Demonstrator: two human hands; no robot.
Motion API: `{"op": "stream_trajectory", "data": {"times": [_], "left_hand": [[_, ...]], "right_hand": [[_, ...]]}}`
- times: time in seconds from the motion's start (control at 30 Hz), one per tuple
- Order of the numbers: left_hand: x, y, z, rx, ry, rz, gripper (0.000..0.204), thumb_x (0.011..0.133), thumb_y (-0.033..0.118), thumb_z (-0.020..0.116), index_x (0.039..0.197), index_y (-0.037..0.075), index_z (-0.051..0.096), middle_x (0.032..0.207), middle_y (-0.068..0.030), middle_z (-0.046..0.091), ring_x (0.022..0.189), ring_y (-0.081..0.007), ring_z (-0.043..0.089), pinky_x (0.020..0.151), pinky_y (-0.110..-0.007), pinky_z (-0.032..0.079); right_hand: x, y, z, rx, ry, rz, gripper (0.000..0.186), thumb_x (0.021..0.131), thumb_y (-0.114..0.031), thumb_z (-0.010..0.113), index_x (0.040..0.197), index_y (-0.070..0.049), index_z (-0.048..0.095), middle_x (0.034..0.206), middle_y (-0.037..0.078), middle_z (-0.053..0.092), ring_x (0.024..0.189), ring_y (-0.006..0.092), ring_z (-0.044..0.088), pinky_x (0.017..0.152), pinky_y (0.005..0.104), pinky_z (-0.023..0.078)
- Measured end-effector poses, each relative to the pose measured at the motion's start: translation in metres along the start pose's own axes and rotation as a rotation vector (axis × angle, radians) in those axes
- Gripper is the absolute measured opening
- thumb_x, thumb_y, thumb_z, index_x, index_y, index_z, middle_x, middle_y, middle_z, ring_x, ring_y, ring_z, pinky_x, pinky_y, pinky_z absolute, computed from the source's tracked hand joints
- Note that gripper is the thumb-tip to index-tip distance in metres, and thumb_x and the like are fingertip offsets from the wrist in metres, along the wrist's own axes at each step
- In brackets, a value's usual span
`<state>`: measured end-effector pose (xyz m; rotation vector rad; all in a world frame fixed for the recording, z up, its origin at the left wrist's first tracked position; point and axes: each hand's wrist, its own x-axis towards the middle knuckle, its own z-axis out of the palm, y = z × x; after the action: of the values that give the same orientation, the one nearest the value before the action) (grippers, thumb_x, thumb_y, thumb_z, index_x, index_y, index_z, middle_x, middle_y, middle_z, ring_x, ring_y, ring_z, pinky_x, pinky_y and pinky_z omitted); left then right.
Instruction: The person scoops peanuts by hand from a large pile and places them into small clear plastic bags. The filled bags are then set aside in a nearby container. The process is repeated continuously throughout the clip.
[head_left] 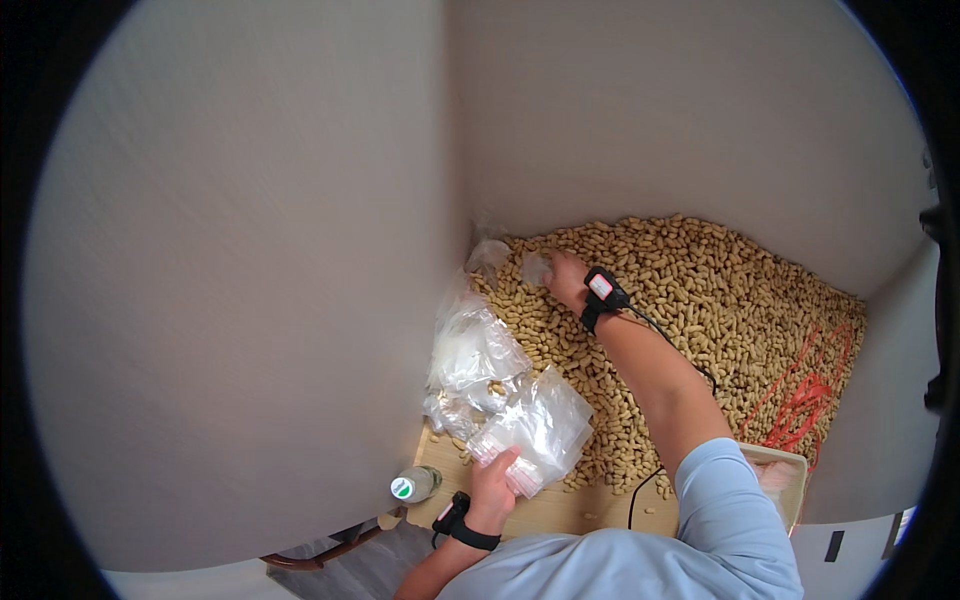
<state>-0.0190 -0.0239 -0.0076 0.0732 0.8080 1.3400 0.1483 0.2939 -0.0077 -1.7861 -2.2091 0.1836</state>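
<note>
My left hand (492,482), low in the view, is closed on the edge of a flat stack of clear plastic bags (550,425), thumb on top. Farther up, my right hand (568,280) reaches over a large heap of unshelled peanuts (690,300), near its far left part. Its fingers pinch a small crumpled piece of clear plastic (536,268); the fingertips are partly hidden. More clear plastic bags (470,345) lie in a loose pile between my hands, along the left wall. Another crumpled bit of plastic (489,256) rests in the corner.
Tall grey walls (680,120) enclose the peanuts on a wooden surface (600,510). A bottle with a green and white cap (404,488) stands by the left wall. Red string (805,405) lies tangled at right, above a pale bin (795,480). A black cable (650,322) trails from my right wrist.
</note>
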Motion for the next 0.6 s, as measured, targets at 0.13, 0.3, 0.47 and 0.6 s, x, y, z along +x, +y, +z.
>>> {"op": "stream_trajectory", "data": {"times": [0.13,0.3,0.47,0.6], "left_hand": [[-0.008,0.004,-0.009,0.008,0.052,0.022,0.038,0.082,-0.004,0.058,0.119,-0.001,0.051,0.11,-0.0097,0.06,0.099,-0.0208,0.059,0.085,-0.034,0.048],[-0.012,0.01,-0.015,0.046,0.087,0.081,0.039,0.083,-0.001,0.055,0.121,-0.003,0.048,0.111,-0.0123,0.059,0.098,-0.025,0.06,0.085,-0.039,0.05],[-0.004,0.01,-0.012,-0.019,0.041,0.045,0.039,0.083,-0.004,0.057,0.121,-0.001,0.049,0.112,-0.0101,0.059,0.1,-0.0213,0.059,0.085,-0.035,0.049],[0.002,0.004,-0.006,0.031,0.016,0.026,0.042,0.083,-0.003,0.055,0.124,-0.002,0.046,0.113,-0.0119,0.058,0.101,-0.0243,0.058,0.087,-0.038,0.049]], "right_hand": [[0.024,-0.015,0.022,-0.294,-0.157,0.168,0.053,0.082,-0.021,0.057,0.131,-0.004,0.044,0.13,0.016,0.045,0.115,0.0329,0.048,0.093,0.0441,0.044],[0.036,-0.004,0.0,-0.089,-0.274,-0.004,0.022,0.079,-0.011,0.057,0.099,-0.003,0.06,0.095,0.018,0.06,0.083,0.0319,0.059,0.07,0.0411,0.049],[0.016,0.016,-0.033,0.337,-0.123,-0.04,0.015,0.077,0.002,0.054,0.09,-0.002,0.062,0.081,0.017,0.058,0.072,0.0318,0.057,0.067,0.0416,0.048],[0.003,0.023,-0.034,0.018,0.118,-0.377,0.022,0.075,0.004,0.054,0.094,-0.002,0.063,0.09,0.017,0.058,0.086,0.0347,0.056,0.074,0.0425,0.047]]}}
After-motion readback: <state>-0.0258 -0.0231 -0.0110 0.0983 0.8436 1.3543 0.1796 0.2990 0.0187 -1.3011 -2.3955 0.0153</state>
